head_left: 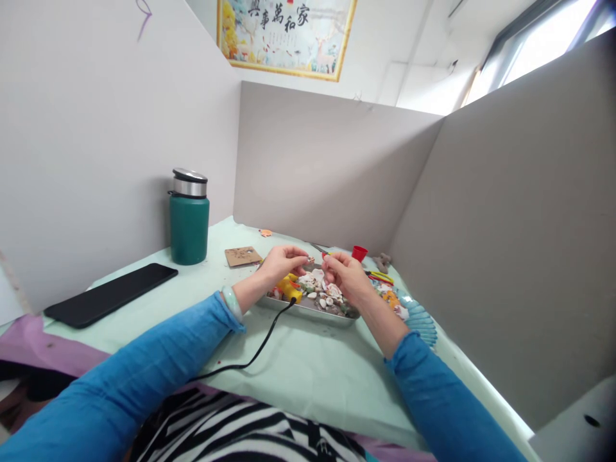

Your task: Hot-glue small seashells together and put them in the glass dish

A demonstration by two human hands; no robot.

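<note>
Both hands are raised over a shallow metal tray (332,317) with shells (329,299) and small stones in it. My left hand (283,262) is closed in a pinch on a small red-and-white piece (311,260), whose kind is too small to tell. Close by on the right, my right hand (347,274) pinches a tiny red thing (325,255), also too small to name. A yellow glue gun (292,290) lies in the tray's left part, below my left hand, its black cord (260,350) running toward me. Part of the tray is hidden behind the hands.
A green flask (189,218) and a black phone (115,294) are at left. Brown cardboard (243,256) lies behind the tray. Rightward are a red cup (359,253), yellow-handled pliers (380,277) and a blue ribbed dish (418,321). Grey panels (332,167) enclose the table.
</note>
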